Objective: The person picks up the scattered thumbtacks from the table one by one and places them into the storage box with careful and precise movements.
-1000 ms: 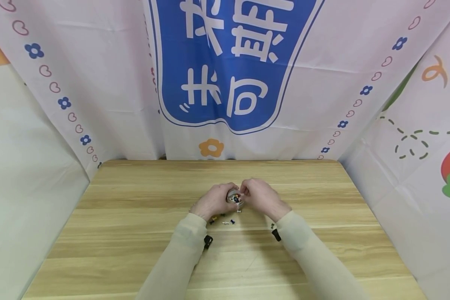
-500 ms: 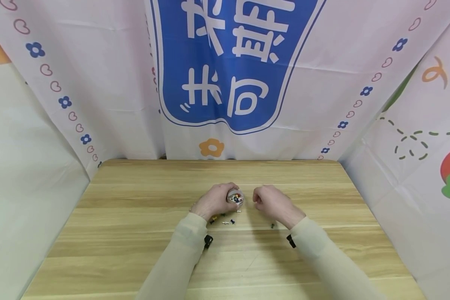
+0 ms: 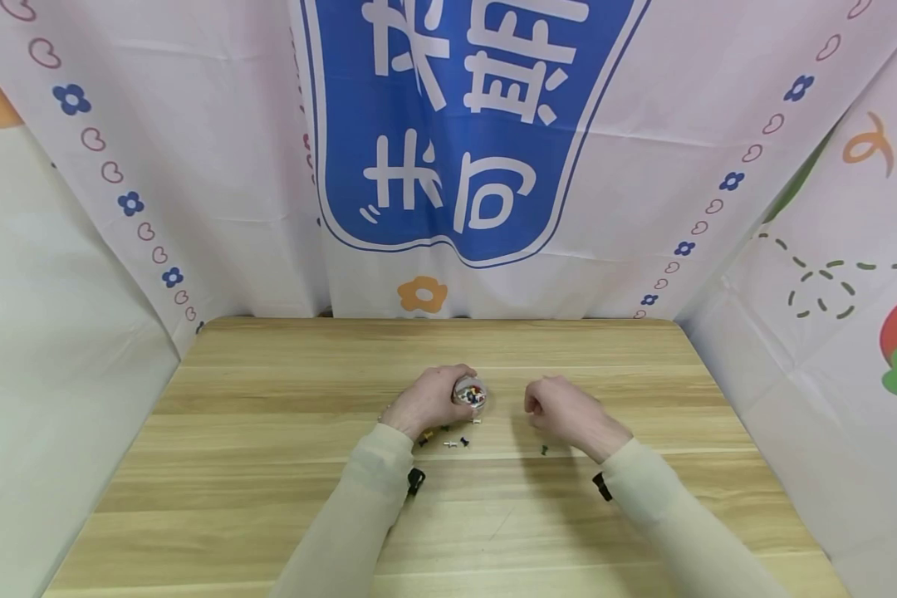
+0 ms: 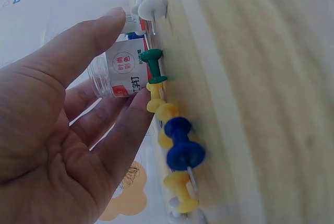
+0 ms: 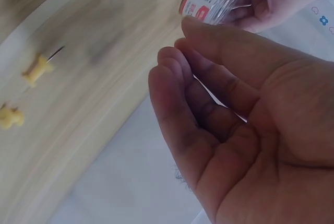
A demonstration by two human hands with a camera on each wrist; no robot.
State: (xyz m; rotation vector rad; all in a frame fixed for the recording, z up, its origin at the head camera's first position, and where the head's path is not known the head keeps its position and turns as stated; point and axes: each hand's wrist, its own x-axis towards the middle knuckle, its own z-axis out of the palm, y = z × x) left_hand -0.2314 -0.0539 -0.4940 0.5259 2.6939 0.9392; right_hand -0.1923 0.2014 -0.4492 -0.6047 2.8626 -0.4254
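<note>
Toward the far edge of the desk (image 3: pixel 217 465), the left hand (image 3: pixel 428 400) grips the jar (image 4: pixel 124 70), probably light and slick, best held round its sides; the right hand (image 3: pixel 571 415), loosely curled, seems empty.

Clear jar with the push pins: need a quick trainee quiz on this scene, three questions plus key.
1. Which hand grips the clear jar?
2. True or false: every push pin is inside the clear jar.
3. In the left wrist view, which of these colours does a loose pin have? a) purple b) green c) pink

Key:
1. The left hand.
2. False: loose push pins lie on the table.
3. b) The green pin is by the jar's label.
</note>
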